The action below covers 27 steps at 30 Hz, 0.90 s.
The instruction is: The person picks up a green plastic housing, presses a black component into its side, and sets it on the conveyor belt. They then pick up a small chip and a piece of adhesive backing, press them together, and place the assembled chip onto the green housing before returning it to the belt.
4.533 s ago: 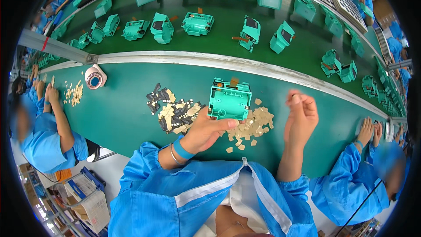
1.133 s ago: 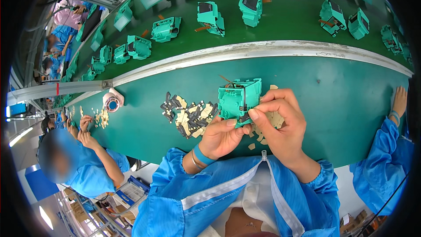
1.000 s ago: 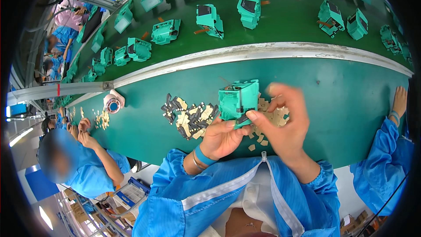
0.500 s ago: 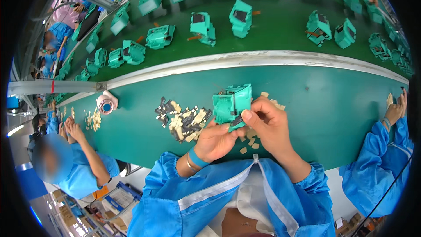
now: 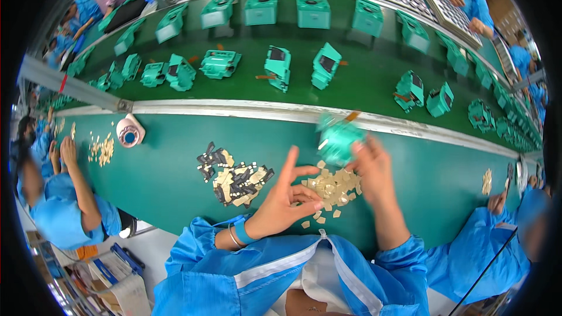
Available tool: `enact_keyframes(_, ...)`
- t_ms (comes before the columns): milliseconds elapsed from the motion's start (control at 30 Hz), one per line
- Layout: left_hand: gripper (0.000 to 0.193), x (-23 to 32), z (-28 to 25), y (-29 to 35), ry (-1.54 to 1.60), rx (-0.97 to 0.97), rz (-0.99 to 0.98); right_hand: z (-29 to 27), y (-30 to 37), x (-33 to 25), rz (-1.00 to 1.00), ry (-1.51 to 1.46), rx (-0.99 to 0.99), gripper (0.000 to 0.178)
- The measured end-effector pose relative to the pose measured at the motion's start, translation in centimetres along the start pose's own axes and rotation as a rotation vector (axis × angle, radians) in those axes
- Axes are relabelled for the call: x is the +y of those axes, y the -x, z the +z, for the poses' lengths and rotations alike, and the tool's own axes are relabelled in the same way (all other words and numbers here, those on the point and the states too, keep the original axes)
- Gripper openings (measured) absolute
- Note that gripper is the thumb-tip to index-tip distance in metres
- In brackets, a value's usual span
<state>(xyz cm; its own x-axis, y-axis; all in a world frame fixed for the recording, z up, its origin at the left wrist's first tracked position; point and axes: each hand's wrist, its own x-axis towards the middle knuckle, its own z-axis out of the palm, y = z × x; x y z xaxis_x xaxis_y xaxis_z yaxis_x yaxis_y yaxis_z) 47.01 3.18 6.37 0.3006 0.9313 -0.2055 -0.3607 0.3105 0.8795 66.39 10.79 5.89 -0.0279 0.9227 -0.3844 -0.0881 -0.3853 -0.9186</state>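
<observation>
By the right hand (image 5: 373,167), a green housing (image 5: 338,141) with an orange strip (image 5: 352,116) is gripped at its right side; it is blurred, at the centre of the frame. The left hand (image 5: 285,200) is held open, with its forefinger raised, beside a heap of beige pieces (image 5: 335,184). To the left, black and beige parts (image 5: 239,182) are heaped on the green table (image 5: 170,193). Beyond the metal rail (image 5: 234,108), more green housings (image 5: 220,63) are lined up across the upper frame. At the left edge, a co-worker (image 5: 79,205) is seen.
</observation>
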Motion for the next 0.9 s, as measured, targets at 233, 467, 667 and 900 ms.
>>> enact_keyframes(233,0.061,-0.2,0.4,0.4,-0.233,-0.069,0.064,-3.9,-12.5,-1.8,-0.311,0.166,0.194,0.059)
enact_keyframes(467,0.019,0.6,0.4,1.0,-0.503,-0.108,0.195,-1.1,-6.6,-0.2,-0.628,0.527,0.401,0.051)
enact_keyframes(667,0.013,2.6,-5.5,1.9,-1.318,0.329,0.513,-3.3,-1.5,1.1,-0.569,0.287,0.310,0.025)
enact_keyframes(900,0.013,3.2,-7.2,2.7,-1.529,0.394,0.277,-4.7,-1.2,3.2,-0.668,0.318,0.245,0.015)
